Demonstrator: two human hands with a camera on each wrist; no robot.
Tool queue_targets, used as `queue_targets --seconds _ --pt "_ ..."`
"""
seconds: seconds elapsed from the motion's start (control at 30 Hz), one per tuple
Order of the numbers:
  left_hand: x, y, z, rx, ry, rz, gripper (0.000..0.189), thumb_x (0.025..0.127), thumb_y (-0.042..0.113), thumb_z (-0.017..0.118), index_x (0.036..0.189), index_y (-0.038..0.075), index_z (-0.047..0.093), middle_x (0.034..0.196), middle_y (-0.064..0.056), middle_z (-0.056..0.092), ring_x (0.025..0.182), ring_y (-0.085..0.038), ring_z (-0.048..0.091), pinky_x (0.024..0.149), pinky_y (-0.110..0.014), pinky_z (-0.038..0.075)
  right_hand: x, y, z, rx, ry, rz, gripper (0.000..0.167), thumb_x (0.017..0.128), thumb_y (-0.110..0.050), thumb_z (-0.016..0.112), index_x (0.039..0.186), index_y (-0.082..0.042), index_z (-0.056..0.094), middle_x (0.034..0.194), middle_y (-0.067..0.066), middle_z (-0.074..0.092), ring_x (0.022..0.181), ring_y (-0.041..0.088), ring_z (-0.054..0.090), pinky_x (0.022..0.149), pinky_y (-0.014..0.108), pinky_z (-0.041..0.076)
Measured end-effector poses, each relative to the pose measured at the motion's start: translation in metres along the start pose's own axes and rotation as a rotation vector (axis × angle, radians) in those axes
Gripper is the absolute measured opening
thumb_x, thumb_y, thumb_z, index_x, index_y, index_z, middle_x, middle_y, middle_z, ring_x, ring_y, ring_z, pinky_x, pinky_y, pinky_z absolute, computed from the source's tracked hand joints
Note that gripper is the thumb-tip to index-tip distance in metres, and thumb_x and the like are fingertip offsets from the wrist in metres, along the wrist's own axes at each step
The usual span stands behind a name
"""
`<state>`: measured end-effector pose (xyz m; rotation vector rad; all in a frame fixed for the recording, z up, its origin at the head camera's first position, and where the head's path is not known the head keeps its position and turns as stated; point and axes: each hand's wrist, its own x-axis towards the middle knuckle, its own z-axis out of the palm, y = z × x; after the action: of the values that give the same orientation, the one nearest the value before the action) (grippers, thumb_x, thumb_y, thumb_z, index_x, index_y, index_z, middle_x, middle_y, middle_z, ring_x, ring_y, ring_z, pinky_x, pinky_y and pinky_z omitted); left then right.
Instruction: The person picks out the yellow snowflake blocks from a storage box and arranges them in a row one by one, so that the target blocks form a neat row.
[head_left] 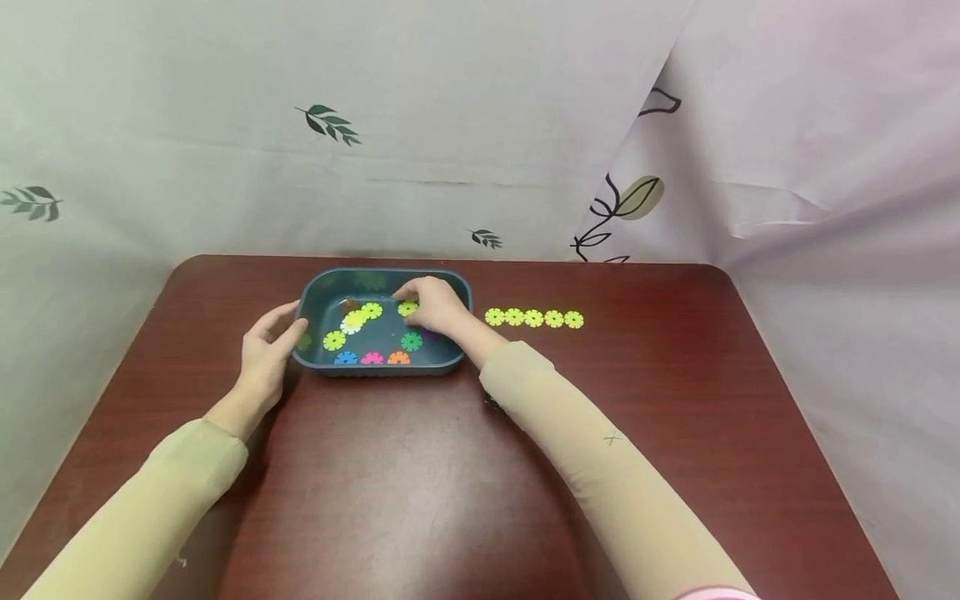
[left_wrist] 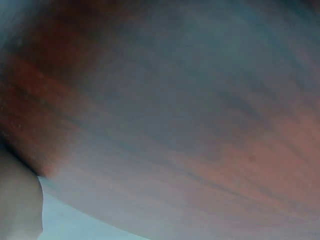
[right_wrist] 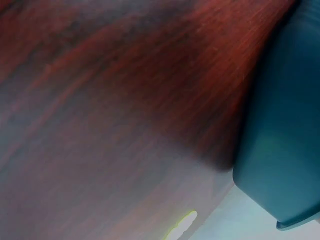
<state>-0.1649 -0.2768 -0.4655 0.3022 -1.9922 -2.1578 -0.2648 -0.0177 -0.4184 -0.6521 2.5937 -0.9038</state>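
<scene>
A dark blue-green plastic tray (head_left: pixel 390 370) stands at the back of the table; its outer wall also fills the right side of the right wrist view. My left hand (head_left: pixel 264 354) grips the tray's left end, thumb over the rim. Inside the tray, my right hand (head_left: pixel 438 307) has thumb and fingertips around a yellow notched disc (head_left: pixel 407 308). Loose discs lie in the tray: several yellow ones (head_left: pixel 334 340), a white (head_left: pixel 350 328), a green (head_left: pixel 412 342), a blue (head_left: pixel 346 358), a pink (head_left: pixel 372 358) and an orange one (head_left: pixel 399 358).
Right of the tray, several yellow discs (head_left: pixel 533 318) lie in a straight row on the brown wooden table (head_left: pixel 675 400). A pale curtain (head_left: pixel 450 125) with leaf prints hangs behind the table and along its sides.
</scene>
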Motion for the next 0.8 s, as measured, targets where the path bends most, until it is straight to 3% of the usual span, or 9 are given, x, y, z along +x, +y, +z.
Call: queue_targets --seconds 0.47,0.8 --pt "-0.0015 -0.0005 -0.0022 0.037 -0.019 -0.005 0.033 0.104 0.011 0.068 0.137 0.013 0.067 0.117 0.020 0.067 0.110 0.003 0.061 0.086 -0.006 0.052 0.0008 -0.0021 0.0078 -0.140 0.017 -0.032 0.036 0.096 -0.010 0.081 0.131 -0.012 0.075 0.130 0.003 0.076 0.124 0.017 0.069 0.105 0.032 0.057" --pt "-0.0008 0.0001 -0.0012 0.034 -0.004 -0.013 0.032 0.104 0.010 0.068 0.136 0.014 0.068 0.116 0.019 0.067 0.109 0.002 0.060 0.085 -0.006 0.052 0.0008 -0.0038 0.0069 -0.161 -0.016 -0.058 0.033 0.097 -0.013 0.080 0.130 -0.010 0.075 0.128 0.004 0.075 0.119 0.017 0.069 0.102 0.030 0.057"
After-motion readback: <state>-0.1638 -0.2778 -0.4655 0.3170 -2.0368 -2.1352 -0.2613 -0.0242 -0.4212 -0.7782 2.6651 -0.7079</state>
